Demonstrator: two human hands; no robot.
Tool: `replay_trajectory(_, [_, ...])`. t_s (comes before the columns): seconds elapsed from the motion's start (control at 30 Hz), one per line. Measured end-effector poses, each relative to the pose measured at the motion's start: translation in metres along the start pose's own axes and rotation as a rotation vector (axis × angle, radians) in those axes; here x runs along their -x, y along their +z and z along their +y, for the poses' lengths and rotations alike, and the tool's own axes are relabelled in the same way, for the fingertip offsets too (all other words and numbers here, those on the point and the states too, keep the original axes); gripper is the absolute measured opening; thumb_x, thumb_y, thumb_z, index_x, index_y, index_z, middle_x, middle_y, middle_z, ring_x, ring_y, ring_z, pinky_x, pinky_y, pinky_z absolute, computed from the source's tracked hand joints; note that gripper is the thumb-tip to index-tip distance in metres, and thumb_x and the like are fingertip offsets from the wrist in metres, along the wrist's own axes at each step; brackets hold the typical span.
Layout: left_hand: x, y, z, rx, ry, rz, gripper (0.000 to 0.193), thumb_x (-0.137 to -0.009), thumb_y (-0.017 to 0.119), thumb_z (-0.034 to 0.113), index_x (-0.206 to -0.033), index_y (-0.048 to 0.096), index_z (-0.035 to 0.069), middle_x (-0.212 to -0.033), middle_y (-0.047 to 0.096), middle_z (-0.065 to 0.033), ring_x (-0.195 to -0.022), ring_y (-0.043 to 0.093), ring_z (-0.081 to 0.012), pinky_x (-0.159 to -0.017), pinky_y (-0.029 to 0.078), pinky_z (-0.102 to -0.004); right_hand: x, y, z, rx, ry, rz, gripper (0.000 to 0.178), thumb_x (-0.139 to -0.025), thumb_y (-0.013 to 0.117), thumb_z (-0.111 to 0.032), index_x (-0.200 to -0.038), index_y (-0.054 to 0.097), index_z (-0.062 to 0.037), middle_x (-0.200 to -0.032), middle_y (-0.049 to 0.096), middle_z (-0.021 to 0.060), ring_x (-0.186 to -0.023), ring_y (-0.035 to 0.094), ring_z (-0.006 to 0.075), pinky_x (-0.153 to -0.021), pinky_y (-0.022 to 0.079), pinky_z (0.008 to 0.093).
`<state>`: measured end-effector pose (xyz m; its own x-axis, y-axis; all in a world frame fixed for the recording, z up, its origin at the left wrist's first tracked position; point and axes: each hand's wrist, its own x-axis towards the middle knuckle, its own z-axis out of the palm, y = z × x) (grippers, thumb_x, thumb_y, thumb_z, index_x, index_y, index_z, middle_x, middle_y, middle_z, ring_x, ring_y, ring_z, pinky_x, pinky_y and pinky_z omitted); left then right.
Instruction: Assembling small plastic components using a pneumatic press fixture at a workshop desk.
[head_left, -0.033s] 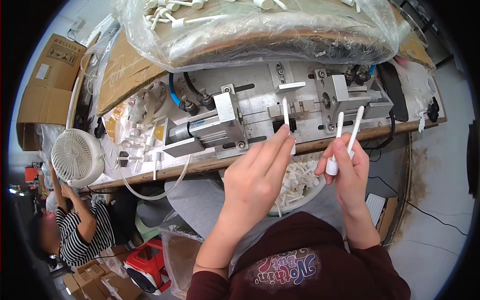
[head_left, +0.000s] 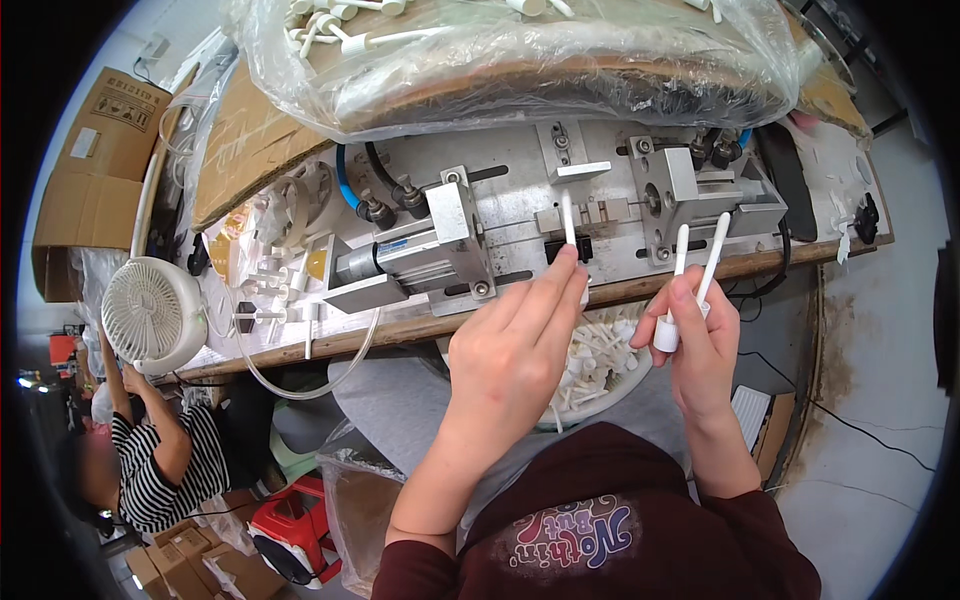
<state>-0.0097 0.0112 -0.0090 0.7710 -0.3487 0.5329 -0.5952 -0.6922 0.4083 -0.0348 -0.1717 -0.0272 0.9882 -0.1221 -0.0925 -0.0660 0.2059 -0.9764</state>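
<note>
My left hand [head_left: 510, 365] is closed around the lower end of a white applicator wand [head_left: 568, 215]. That wand points up in front of a small metal holder block [head_left: 608, 211] in the middle of the bench fixture. Two more white applicator wands are pinched in my right hand [head_left: 704, 355], their tips upward: a shorter one [head_left: 682, 245] and a longer one [head_left: 714, 258]. A white cap [head_left: 665, 334] shows at the base of the shorter one. Under both hands, a bowl [head_left: 640, 378] in my lap is filled with similar white pieces, partly hidden by my left hand.
Metal air cylinders flank the holder, one left [head_left: 400, 262] and one right [head_left: 712, 195]. A plastic-lined carton [head_left: 560, 100] of white wands stands behind. At left are a white fan [head_left: 152, 312], a loose clear tube [head_left: 300, 393] and a person in a striped shirt [head_left: 170, 470].
</note>
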Motion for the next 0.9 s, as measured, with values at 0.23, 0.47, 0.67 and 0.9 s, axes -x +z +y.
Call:
replay_trajectory(0.23, [-0.013,0.002,-0.007,-0.146,0.048,-0.083,0.025,-0.077,0.078,0.007,-0.101,0.073,0.005,-0.11,0.073,-0.0055,-0.082,0.071,-0.0235,-0.068,0.054,-0.0323,0.007,-0.001,-0.001,0.097,-0.1,0.043,0.025,-0.099,0.064,-0.018,-0.078,0.054,-0.0083,-0.069,0.053,-0.0071,-0.062,0.04,-0.0011,-0.054,0.028,0.0187])
replay_trajectory(0.47, [-0.017,-0.004,0.002,-0.269,0.062,-0.124,0.014,-0.071,0.07,0.009,-0.084,0.066,0.006,-0.106,0.073,-0.0045,-0.061,0.066,-0.02,-0.054,0.052,-0.0303,0.01,-0.002,0.001,0.172,-0.146,-0.018,0.026,-0.098,0.065,-0.017,-0.075,0.056,-0.0068,-0.067,0.052,-0.0076,-0.06,0.04,-0.0011,-0.053,0.029,0.0188])
replay_trajectory(0.67, [-0.006,0.0,-0.003,0.289,0.117,-0.085,0.033,-0.069,0.086,0.01,-0.098,0.073,0.003,-0.099,0.074,-0.0072,-0.075,0.071,-0.0199,-0.062,0.056,-0.0285,0.009,0.01,0.001,0.17,-0.157,0.011,0.027,-0.098,0.066,-0.018,-0.076,0.057,-0.0062,-0.065,0.054,-0.007,-0.06,0.042,-0.0008,-0.053,0.032,0.019])
replay_trajectory(0.9, [0.008,-0.002,0.013,0.387,0.069,0.09,0.03,-0.068,0.085,-0.001,-0.095,0.072,0.0,-0.092,0.072,-0.0101,-0.079,0.07,-0.0202,-0.066,0.057,-0.0285,-0.003,0.022,0.016,0.053,-0.147,-0.05,0.03,-0.099,0.065,-0.025,-0.075,0.057,-0.0083,-0.061,0.049,-0.0076,-0.055,0.039,-0.0005,-0.05,0.03,0.0201])
